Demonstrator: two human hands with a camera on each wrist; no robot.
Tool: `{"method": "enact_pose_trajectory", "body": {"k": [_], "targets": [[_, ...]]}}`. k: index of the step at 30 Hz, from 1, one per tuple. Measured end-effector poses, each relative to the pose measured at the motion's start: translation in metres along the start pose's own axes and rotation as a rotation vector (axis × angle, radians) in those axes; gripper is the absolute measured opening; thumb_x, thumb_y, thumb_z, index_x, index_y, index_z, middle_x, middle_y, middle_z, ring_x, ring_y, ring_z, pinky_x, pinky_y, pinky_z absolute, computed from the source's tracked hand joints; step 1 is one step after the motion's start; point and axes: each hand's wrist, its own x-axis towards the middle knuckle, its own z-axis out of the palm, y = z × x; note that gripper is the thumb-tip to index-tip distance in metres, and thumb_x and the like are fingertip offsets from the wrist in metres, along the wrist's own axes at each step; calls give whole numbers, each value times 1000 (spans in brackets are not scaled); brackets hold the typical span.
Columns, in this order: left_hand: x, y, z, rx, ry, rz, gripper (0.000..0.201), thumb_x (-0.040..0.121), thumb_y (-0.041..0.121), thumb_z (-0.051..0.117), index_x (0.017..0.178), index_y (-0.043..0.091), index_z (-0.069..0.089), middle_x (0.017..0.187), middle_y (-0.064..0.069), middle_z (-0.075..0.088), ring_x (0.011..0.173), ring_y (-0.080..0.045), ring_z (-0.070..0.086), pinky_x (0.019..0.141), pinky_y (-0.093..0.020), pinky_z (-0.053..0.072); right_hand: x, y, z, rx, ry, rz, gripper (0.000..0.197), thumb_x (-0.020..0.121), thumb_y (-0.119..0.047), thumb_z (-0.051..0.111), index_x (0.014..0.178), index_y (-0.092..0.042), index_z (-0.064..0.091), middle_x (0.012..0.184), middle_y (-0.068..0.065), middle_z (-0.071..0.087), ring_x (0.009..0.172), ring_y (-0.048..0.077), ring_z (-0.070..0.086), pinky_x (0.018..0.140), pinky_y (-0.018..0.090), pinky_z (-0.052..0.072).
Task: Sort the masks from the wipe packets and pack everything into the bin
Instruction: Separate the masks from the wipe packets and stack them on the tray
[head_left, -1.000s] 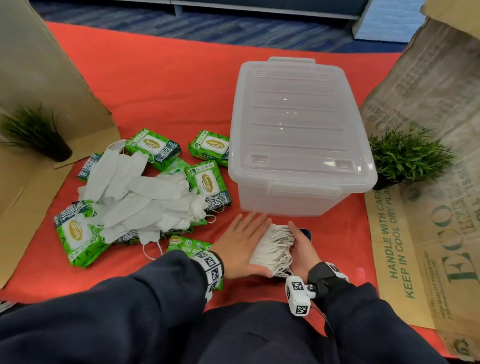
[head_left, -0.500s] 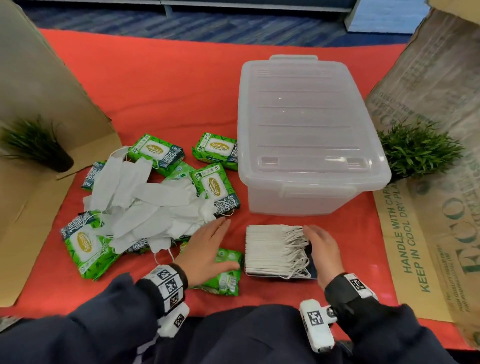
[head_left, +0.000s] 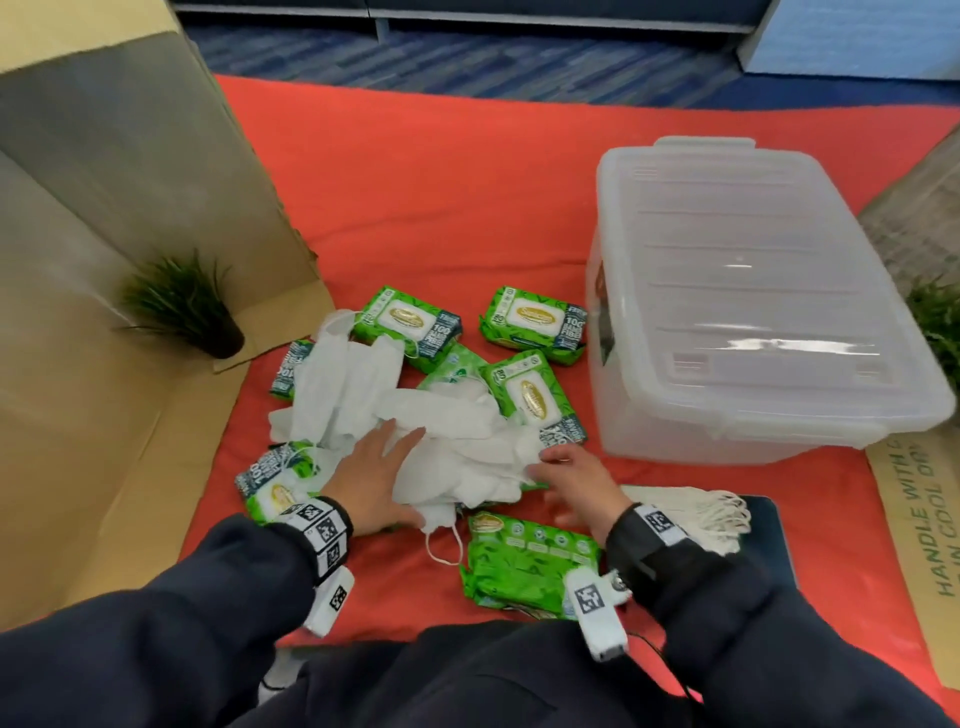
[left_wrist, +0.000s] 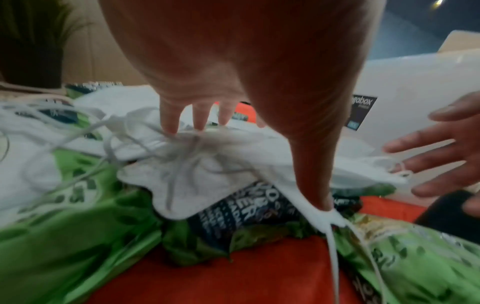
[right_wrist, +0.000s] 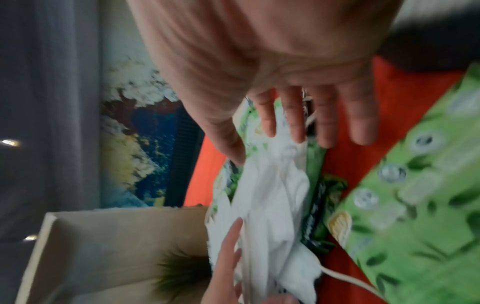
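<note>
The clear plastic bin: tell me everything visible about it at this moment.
The clear plastic bin is a translucent, rectangular tub with a ribbed, snap-on lid that is closed; nothing shows through its cloudy walls. It stands upright on the red cloth at the right, with no hand on it. A dark label sits on its left wall. One wipe packet lies right beside that wall, and the neat mask stack lies in front of it.

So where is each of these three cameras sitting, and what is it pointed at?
Head: on the forehead, looking down at loose masks, wipe packets, the closed bin; both sleeves and hands show.
Left wrist: looks along the left hand onto the masks.
Right wrist: looks along the right hand.
Both wrist views catch the other hand too.
</note>
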Motion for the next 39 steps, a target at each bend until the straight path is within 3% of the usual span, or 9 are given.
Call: {"method": "enact_pose_trajectory", "body": {"k": [3,7,13,18,23,27,33,36,39], "targets": [[6,-1,0,137,-21,42,108,74,67,74,158,53,7,168,-10,3,150,-38,12,115,-55,37,11,-8,43,-21,-145,188,61,87,-35,78,130,-25,36,125,4,57,87,29,71,60,38,56],[29,-4,-25,40,18,157,58,90,36,68,144,46,49,150,-6,39,130,-37,45,106,-42,43,27,-17,72,88,-7,61,75,87,-18,78,139,-30,26,124,9,59,74,29,71,50,37,57],[58,-5,-98,-561,57,136,24,97,28,63,120,29,70,112,4,71,94,-16,67,74,-24,53,50,-70,63,546,103,-175,53,96,-26,69,144,-18,48,131,9,64,102,30,73,82,51,60],[68,-9,-139,-1061,109,110,17,98,22,66,114,19,74,107,7,78,99,-11,73,89,-33,56,57,-97,46,687,220,-220,46,97,-45,64,135,-23,50,120,10,71,99,27,73,82,48,59],[77,-44,-133,-1006,76,51,26,98,16,65,123,23,68,118,5,74,111,-17,69,101,-39,52,64,-68,52,619,354,-97,56,97,-22,66,144,-25,36,126,12,63,108,29,68,79,42,60],[74,-76,-117,-1197,174,-152,25,96,12,66,117,25,68,115,3,75,110,-22,69,107,-49,50,76,-51,58,272,302,11,38,97,-12,65,134,-11,57,127,14,63,119,35,62,86,41,53],[44,-75,-99,-1077,-90,-61,23,85,15,74,106,25,73,108,8,76,110,-19,68,100,-35,51,91,-57,79,-181,210,116,24,100,-26,58,114,-7,61,76,10,70,45,18,62,39,21,38],[33,-70,-78,-742,-269,95,56,77,37,76,131,30,62,128,12,67,118,-15,62,103,-32,46,104,-58,83,-432,275,55,52,81,-44,80,114,-11,58,92,9,70,72,23,70,58,32,57],[31,-69,-62,-520,-192,114,76,86,38,73,152,29,37,139,5,60,121,-20,59,98,-30,46,104,-60,87,-706,241,46,60,72,-60,82,103,-15,57,101,6,67,92,27,67,72,34,51]]}}
